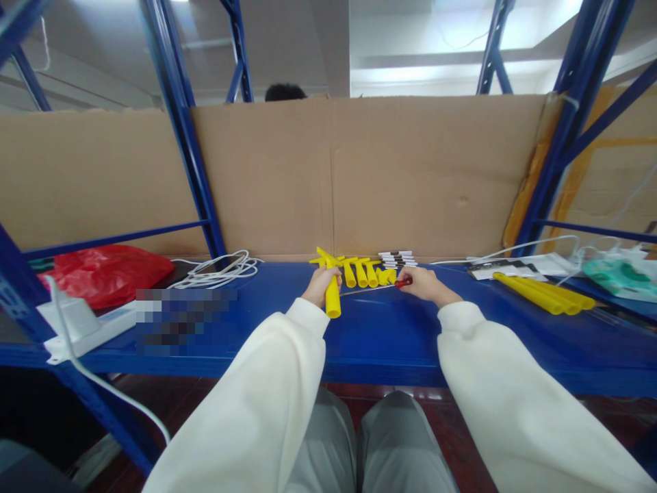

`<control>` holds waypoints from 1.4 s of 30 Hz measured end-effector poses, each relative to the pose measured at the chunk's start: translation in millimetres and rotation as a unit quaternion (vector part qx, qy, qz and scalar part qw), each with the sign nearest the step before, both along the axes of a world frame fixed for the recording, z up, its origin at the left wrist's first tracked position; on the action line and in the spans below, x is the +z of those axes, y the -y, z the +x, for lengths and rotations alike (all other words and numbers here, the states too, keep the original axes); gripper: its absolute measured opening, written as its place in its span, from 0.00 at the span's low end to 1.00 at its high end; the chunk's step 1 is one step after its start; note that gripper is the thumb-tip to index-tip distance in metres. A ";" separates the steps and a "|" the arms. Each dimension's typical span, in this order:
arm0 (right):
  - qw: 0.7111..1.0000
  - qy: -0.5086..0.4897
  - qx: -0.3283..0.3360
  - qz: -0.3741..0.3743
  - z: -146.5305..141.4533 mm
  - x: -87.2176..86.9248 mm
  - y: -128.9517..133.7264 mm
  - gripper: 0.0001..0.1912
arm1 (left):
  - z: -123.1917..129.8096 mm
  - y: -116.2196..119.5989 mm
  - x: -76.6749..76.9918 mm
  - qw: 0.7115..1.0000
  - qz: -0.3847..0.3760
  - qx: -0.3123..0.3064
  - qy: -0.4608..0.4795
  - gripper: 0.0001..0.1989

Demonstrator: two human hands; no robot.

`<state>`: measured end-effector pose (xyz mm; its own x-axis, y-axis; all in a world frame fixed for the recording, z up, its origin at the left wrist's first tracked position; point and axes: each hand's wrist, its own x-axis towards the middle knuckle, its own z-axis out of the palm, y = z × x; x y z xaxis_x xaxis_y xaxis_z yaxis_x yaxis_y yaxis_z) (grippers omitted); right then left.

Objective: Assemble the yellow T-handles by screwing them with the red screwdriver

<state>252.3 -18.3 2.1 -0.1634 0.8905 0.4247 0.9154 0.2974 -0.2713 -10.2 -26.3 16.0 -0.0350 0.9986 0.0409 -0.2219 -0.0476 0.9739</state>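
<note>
My left hand (323,284) is closed around a yellow plastic piece (333,298) with a flared top, held above the near-middle of the blue shelf (380,342). My right hand (421,283) grips the red handle of a screwdriver (405,282), its shaft pointing left, just to the near side of the row of similar yellow pieces (361,274).

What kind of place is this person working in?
Probably a small workshop or storeroom: the work surface sits within blue metal racking, cardboard sheets form its back, and a white power strip lies at the left.
</note>
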 end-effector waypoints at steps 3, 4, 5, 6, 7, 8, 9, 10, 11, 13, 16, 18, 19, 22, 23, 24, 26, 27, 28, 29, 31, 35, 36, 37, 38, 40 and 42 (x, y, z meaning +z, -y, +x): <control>0.998 -0.010 -0.049 0.045 1.3 3.7 1.7 0.04 | 2.5 2.3 2.7 0.999 0.007 0.012 -0.040 0.09; 0.996 -0.020 -0.067 0.058 2.2 4.5 1.8 0.05 | 3.3 2.7 3.0 0.998 0.011 0.009 -0.056 0.10; 0.993 -0.031 -0.085 0.070 3.2 4.9 1.5 0.06 | 4.0 2.9 2.9 0.997 0.016 0.001 -0.070 0.10; 0.991 -0.041 -0.101 0.082 4.4 4.9 0.8 0.07 | 4.5 3.0 2.6 0.996 0.022 -0.009 -0.083 0.10; 0.988 -0.049 -0.113 0.094 5.7 4.5 -0.2 0.08 | 4.9 3.1 2.0 0.995 0.025 -0.019 -0.094 0.11; 0.986 -0.056 -0.121 0.104 6.9 3.9 -1.4 0.08 | 5.1 3.1 1.2 0.994 0.028 -0.028 -0.103 0.11; 0.984 -0.060 -0.125 0.112 8.0 3.1 -2.8 0.09 | 5.2 3.1 0.4 0.993 0.029 -0.035 -0.111 0.11; 0.983 -0.063 -0.127 0.119 8.9 2.2 -4.2 0.09 | 5.2 3.2 -0.3 0.992 0.028 -0.039 -0.120 0.12; 0.982 -0.065 -0.128 0.123 9.4 1.3 -5.4 0.09 | 5.2 3.4 -0.9 0.990 0.027 -0.044 -0.130 0.12; 0.982 -0.067 -0.125 0.124 9.8 0.2 -6.8 0.10 | 5.1 4.0 -1.5 0.987 0.022 -0.051 -0.151 0.12; 0.983 -0.068 -0.123 0.118 8.6 0.3 -6.4 0.10 | 5.2 5.2 -1.0 0.984 0.016 -0.058 -0.170 0.12; 0.983 -0.070 -0.127 0.110 7.7 1.3 -5.2 0.10 | 5.3 5.8 -0.4 0.984 0.017 -0.055 -0.171 0.12; 0.983 -0.070 -0.128 0.107 7.3 1.7 -4.6 0.10 | 5.4 5.9 -0.2 0.984 0.019 -0.053 -0.171 0.12; 0.983 -0.069 -0.128 0.110 7.1 2.5 -3.7 0.10 | 5.5 5.4 -0.4 0.984 0.026 -0.041 -0.174 0.11; 0.983 -0.068 -0.125 0.112 7.2 2.6 -3.7 0.10 | 5.5 5.1 -0.7 0.983 0.027 -0.035 -0.176 0.11; 0.984 -0.067 -0.123 0.114 7.3 2.5 -3.8 0.11 | 5.5 4.6 -1.2 0.983 0.026 -0.030 -0.178 0.11; 0.984 -0.065 -0.121 0.113 7.4 2.5 -3.8 0.10 | 5.4 3.7 -2.0 0.983 0.023 -0.024 -0.183 0.12; 0.984 -0.064 -0.121 0.111 7.4 2.5 -3.8 0.10 | 5.4 3.5 -2.3 0.982 0.022 -0.024 -0.185 0.12; 0.985 -0.064 -0.121 0.110 7.2 2.6 -3.7 0.10 | 5.4 3.3 -2.5 0.982 0.021 -0.025 -0.186 0.12; 0.985 -0.063 -0.121 0.109 6.9 2.7 -3.6 0.10 | 5.4 3.4 -2.5 0.982 0.020 -0.026 -0.187 0.12; 0.985 -0.063 -0.120 0.110 6.4 3.0 -3.3 0.09 | 5.7 3.9 -2.1 0.982 0.019 -0.028 -0.188 0.12; 0.984 -0.064 -0.112 0.123 6.3 2.6 -3.6 0.09 | 6.5 5.5 -0.5 0.980 0.019 -0.030 -0.195 0.11; 0.984 -0.064 -0.108 0.128 6.4 2.4 -3.8 0.08 | 6.7 5.8 -0.1 0.979 0.019 -0.031 -0.200 0.11; 0.984 -0.064 -0.105 0.132 6.5 2.3 -3.8 0.08 | 6.9 5.9 0.2 0.978 0.018 -0.033 -0.205 0.11; 0.984 -0.063 -0.104 0.134 6.4 2.3 -3.8 0.08 | 6.9 6.0 0.5 0.977 0.017 -0.035 -0.210 0.11; 0.983 -0.060 -0.105 0.135 6.0 2.6 -3.1 0.08 | 6.8 5.8 0.9 0.975 0.015 -0.039 -0.218 0.11; 0.983 -0.059 -0.106 0.136 5.1 3.5 -2.0 0.08 | 6.5 5.6 1.1 0.974 0.015 -0.040 -0.223 0.11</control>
<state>257.4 -16.3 5.6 0.0781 0.7507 0.6560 0.9313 0.1799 -0.3168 -3.8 -31.9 17.1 0.0701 0.9955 0.0638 0.2193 -0.0777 0.9726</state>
